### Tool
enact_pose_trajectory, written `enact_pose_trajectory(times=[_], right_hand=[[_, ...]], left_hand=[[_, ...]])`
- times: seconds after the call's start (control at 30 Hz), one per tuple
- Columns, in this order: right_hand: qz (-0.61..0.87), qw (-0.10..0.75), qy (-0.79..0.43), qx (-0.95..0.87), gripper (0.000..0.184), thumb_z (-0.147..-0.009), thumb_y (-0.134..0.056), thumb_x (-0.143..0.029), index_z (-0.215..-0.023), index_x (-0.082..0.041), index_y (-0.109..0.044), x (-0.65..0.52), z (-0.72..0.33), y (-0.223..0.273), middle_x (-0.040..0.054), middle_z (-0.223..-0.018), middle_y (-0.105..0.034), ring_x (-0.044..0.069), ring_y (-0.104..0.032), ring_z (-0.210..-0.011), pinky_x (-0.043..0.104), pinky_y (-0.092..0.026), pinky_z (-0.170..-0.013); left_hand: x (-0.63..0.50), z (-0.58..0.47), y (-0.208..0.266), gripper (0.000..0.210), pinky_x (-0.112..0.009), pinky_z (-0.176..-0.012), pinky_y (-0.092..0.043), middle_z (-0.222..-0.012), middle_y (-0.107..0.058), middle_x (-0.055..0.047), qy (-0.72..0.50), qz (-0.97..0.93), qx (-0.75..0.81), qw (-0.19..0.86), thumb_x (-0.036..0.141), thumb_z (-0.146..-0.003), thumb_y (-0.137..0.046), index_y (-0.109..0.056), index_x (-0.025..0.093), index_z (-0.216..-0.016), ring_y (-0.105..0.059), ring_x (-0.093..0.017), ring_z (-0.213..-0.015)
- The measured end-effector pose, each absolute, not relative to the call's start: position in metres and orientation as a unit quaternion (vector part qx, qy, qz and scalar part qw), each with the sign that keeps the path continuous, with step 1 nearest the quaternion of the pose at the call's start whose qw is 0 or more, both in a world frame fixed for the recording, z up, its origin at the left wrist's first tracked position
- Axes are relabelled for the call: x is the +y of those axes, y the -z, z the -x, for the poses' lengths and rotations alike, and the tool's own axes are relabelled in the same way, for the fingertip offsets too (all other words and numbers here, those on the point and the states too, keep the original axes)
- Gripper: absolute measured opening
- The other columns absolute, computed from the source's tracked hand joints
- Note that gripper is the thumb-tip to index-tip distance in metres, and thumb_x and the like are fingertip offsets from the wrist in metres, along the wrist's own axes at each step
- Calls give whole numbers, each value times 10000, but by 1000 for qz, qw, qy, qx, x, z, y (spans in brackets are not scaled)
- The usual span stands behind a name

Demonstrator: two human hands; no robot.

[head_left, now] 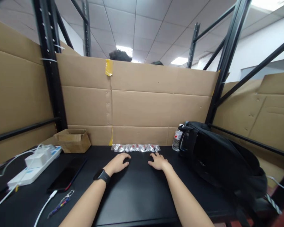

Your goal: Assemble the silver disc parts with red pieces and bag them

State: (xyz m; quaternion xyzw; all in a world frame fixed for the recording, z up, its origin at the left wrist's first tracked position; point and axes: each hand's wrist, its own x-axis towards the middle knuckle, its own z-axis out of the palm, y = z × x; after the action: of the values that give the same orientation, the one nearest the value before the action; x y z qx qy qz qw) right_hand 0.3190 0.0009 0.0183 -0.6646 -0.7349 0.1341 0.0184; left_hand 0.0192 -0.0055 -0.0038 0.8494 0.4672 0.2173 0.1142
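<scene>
A row of small clear plastic packets point(136, 148), with shiny contents and bits of red, lies along the back of the black table point(137, 192), against the cardboard wall. Just in front of the row's left part rests my left hand point(118, 162), thumb and fingers apart, holding nothing. A dark watch point(101, 176) is on that wrist. My right hand point(158, 161) lies near the row's right end, its fingers spread and no object in it. What exactly the packets contain is too small to make out.
To the right are a black backpack point(217, 157) and a water bottle point(176, 140). On the left are a small cardboard box point(73, 142), a white power strip point(26, 176), a phone point(66, 173) on a cable, and a keychain point(61, 203). Cardboard walls point(142, 107) and black posts surround the table.
</scene>
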Motion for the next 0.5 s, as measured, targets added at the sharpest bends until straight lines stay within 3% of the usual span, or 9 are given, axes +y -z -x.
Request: enact_pose_trajectory(times=[0.1, 0.2, 0.5], right_hand=[[652, -34, -163, -740, 741, -890, -473, -616, -1554, -333, -305, 6, -324, -14, 104, -1672, -184, 432, -170, -1512, 678, -231, -1123], [665, -58, -173, -724, 762, -914, -422, -614, -1589, -327, -217, 11, -322, -8, 89, -1697, -73, 428, -65, -1533, 701, -142, -1147], [699, -68, -160, -694, 762, -934, -307, -654, -1603, -331, -139, 10, -304, 1, 75, -1699, -3, 443, 9, -1529, 731, -63, -1138]], left_hand=[[-12, -11, 13, 505, -468, -1158, -337, -1532, -480, -96, -180, -818, 537, 104, 441, -903, -539, -585, 283, -1380, -435, -307, -1414], [-13, -8, 18, 599, -532, -1185, -271, -1607, -374, -98, -138, -796, 577, 118, 535, -907, -507, -513, 298, -1457, -305, -336, -1492], [-10, -13, 14, 637, -524, -1199, -239, -1614, -360, -99, -124, -786, 592, 125, 554, -893, -497, -499, 291, -1473, -285, -326, -1502]])
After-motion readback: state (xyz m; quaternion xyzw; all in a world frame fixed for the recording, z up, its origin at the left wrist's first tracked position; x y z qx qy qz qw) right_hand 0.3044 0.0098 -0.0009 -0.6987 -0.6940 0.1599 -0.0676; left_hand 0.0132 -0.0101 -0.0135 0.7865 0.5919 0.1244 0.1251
